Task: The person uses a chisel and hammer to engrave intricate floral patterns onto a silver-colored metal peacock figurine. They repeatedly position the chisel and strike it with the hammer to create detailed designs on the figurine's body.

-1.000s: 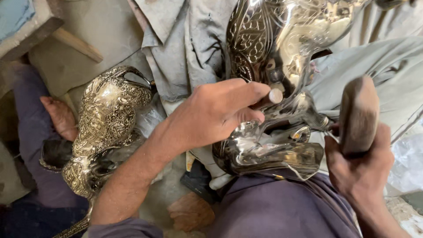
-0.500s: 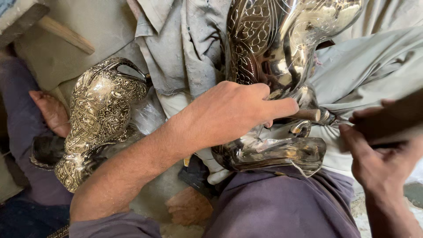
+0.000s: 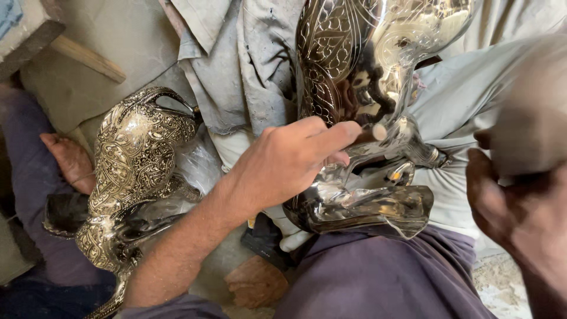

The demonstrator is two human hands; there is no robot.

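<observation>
Dusty floor workspace: left hand [image 3: 289,162] pinches a small punch [image 3: 373,132] against the engraved silver piece [image 3: 366,118] on the lap; right hand [image 3: 520,207] gripping the mallet [image 3: 528,112], now blurred, swung up since half a second ago, mid-stroke

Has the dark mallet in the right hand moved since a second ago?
Yes. The right hand swung the blurred dark mallet leftward and back beside the shiny engraved metal vessel.

This is a small metal workshop on the floor. A shiny carved metal jug [image 3: 354,106] rests on a lap, a second carved jug [image 3: 133,159] lies nearby, and dusty cloths [image 3: 236,65] hang behind.
</observation>
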